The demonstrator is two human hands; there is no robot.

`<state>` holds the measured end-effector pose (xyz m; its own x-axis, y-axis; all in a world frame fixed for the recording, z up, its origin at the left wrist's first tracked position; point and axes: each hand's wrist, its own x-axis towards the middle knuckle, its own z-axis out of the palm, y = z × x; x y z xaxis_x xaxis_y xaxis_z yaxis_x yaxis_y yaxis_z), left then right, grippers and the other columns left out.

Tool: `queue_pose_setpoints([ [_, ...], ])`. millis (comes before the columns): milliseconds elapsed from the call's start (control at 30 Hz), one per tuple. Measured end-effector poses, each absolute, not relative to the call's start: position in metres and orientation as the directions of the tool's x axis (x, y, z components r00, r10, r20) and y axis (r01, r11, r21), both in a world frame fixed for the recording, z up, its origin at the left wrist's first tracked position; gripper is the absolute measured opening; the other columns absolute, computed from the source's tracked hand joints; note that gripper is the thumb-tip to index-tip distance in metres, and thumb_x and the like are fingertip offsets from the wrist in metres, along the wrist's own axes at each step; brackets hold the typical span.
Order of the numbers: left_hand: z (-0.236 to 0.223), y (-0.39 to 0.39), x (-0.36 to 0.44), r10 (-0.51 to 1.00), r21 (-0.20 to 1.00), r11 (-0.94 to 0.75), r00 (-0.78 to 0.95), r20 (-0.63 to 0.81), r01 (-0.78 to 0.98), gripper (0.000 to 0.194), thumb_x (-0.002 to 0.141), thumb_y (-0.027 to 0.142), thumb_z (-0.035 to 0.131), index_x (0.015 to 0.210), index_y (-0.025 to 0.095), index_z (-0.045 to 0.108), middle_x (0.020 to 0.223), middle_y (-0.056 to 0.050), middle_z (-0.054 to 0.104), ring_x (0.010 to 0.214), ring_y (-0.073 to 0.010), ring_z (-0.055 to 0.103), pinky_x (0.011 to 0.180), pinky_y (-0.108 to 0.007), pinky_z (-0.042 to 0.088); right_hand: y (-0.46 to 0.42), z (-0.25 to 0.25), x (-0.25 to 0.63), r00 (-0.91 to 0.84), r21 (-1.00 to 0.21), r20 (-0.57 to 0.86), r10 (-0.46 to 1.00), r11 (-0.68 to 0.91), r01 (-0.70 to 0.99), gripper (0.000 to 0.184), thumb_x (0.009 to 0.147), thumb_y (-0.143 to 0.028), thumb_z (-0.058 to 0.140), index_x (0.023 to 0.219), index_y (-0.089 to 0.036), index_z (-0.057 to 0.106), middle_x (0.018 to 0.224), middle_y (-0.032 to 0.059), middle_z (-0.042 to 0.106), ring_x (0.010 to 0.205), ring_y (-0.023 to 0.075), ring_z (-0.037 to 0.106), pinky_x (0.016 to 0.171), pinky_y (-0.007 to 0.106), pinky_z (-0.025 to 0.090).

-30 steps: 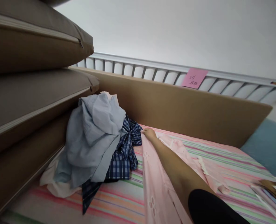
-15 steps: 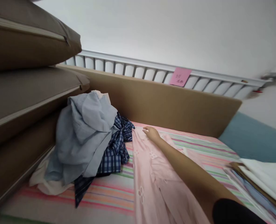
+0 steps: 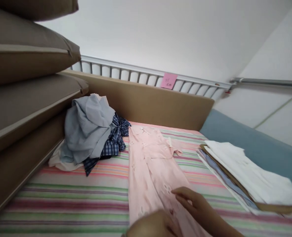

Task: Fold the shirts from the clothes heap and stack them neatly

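A pale pink dress [image 3: 152,144] with cut-out flower patterns lies lengthwise on the striped sheet, one short sleeve spread to the right. Over its lower part is my right hand [image 3: 191,201], its fingers apart and nothing held; whether the fingertips touch the cloth is unclear. At the bottom edge my left hand [image 3: 153,225] is over the dress too, smeared by motion, with its fingers hidden.
Left of the dress sits a heap with a light blue garment [image 3: 89,123] and a navy plaid garment [image 3: 111,146]. Folded clothes [image 3: 249,171] are stacked at right. Brown cushions [image 3: 32,98] rise at left. Beyond are a tan board [image 3: 146,102], railing and pink note [image 3: 169,80].
My right hand has drawn back from the dress's far end toward its lower part. My left hand has come into view at the bottom. The view has shifted, showing more at right.
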<state>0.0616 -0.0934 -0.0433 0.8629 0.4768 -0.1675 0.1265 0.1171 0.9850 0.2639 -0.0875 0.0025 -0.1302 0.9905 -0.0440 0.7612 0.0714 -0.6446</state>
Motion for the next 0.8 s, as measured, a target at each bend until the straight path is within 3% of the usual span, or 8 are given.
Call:
queue_pose_setpoints([
  [133, -0.028, -0.101, 0.054, 0.461, 0.941, 0.322, 0.851, -0.252, 0.104, 0.022, 0.069, 0.037, 0.062, 0.067, 0.016, 0.065, 0.052, 0.001, 0.058, 0.045, -0.0118, 0.053, 0.053, -0.026, 0.043, -0.149, -0.013, 0.264, 0.04, -0.823, -0.271, 0.962, -0.253, 0.508, 0.042, 0.071, -0.057, 0.052, 0.094, -0.025, 0.067, 0.091, 0.0079, 0.069, 0.084, 0.0243, 0.064, 0.076, 0.034, 0.05],
  [233, -0.02, -0.113, 0.055, 0.503, 0.931, 0.358, 0.826, -0.253, 0.068, 0.025, 0.067, 0.039, 0.064, 0.061, 0.014, 0.061, 0.049, 0.001, 0.056, 0.042, -0.0099, 0.05, 0.048, -0.023, 0.039, -0.169, -0.024, 0.248, 0.075, -0.892, -0.397, 0.915, -0.404, 0.204, 0.059, 0.068, -0.065, 0.049, 0.107, -0.022, 0.061, 0.097, 0.0096, 0.066, 0.086, 0.0237, 0.064, 0.073, 0.034, 0.051],
  [333, -0.019, -0.129, 0.064, 0.638, 0.953, 0.304, 0.743, -0.201, -0.004, 0.026, 0.068, 0.04, 0.064, 0.073, 0.014, 0.062, 0.048, 0.003, 0.054, 0.04, -0.0083, 0.047, 0.046, -0.021, 0.036, -0.17, -0.025, 0.224, 0.002, -0.91, -0.415, 0.91, -0.415, 0.006, 0.06, 0.073, -0.065, 0.045, 0.112, -0.021, 0.055, 0.093, 0.0083, 0.065, 0.08, 0.0208, 0.065, 0.072, 0.033, 0.051],
  [400, -0.022, -0.142, 0.068, 0.72, 0.97, 0.237, 0.679, -0.144, -0.046, 0.032, 0.067, 0.038, 0.066, 0.088, 0.014, 0.063, 0.052, 0.005, 0.053, 0.041, -0.0078, 0.046, 0.047, -0.021, 0.037, -0.162, -0.024, 0.212, -0.009, -0.918, -0.397, 0.918, -0.397, 0.005, 0.054, 0.076, -0.059, 0.046, 0.11, -0.018, 0.055, 0.087, 0.0069, 0.065, 0.074, 0.019, 0.064, 0.068, 0.032, 0.052],
  [467, -0.031, -0.157, 0.062, 0.819, 0.983, 0.173, 0.563, -0.112, -0.057, 0.034, 0.068, 0.038, 0.065, 0.092, 0.015, 0.062, 0.057, 0.004, 0.054, 0.044, -0.0083, 0.047, 0.048, -0.022, 0.038, -0.153, -0.027, 0.204, 0.042, -0.911, -0.4, 0.915, -0.402, 0.086, 0.05, 0.078, -0.049, 0.049, 0.115, -0.015, 0.051, 0.084, 0.006, 0.063, 0.07, 0.0177, 0.063, 0.061, 0.029, 0.051],
  [567, -0.054, -0.178, 0.034, 0.983, 0.994, 0.107, 0.148, -0.106, -0.002, 0.029, 0.071, 0.043, 0.06, 0.081, 0.015, 0.061, 0.064, 0.0, 0.059, 0.055, -0.0122, 0.053, 0.053, -0.024, 0.043, -0.144, -0.038, 0.201, 0.101, -0.867, -0.417, 0.903, -0.429, 0.253, 0.062, 0.074, -0.029, 0.055, 0.131, -0.014, 0.037, 0.076, 0.0018, 0.059, 0.059, 0.015, 0.059, 0.049, 0.025, 0.048],
  [667, -0.085, -0.196, 0.003, 0.97, 0.987, 0.143, -0.208, -0.126, 0.069, 0.034, 0.065, 0.045, 0.063, 0.079, 0.014, 0.061, 0.076, -0.006, 0.065, 0.073, -0.0198, 0.061, 0.067, -0.03, 0.047, -0.144, -0.047, 0.201, 0.091, -0.859, -0.371, 0.924, -0.379, 0.346, 0.07, 0.068, -0.011, 0.05, 0.136, -0.014, 0.032, 0.064, -0.0038, 0.052, 0.052, 0.0117, 0.053, 0.045, 0.021, 0.043],
  [800, -0.116, -0.208, -0.006, 0.931, 0.974, 0.227, -0.291, -0.222, -0.016, 0.04, 0.046, 0.036, 0.074, 0.077, 0.013, 0.061, 0.078, -0.01, 0.068, 0.077, -0.0253, 0.064, 0.073, -0.035, 0.049, -0.146, -0.047, 0.203, 0.068, -0.875, -0.347, 0.935, -0.35, 0.335, 0.066, 0.071, -0.009, 0.045, 0.135, -0.016, 0.035, 0.061, -0.0049, 0.049, 0.051, 0.0105, 0.052, 0.045, 0.019, 0.042],
])
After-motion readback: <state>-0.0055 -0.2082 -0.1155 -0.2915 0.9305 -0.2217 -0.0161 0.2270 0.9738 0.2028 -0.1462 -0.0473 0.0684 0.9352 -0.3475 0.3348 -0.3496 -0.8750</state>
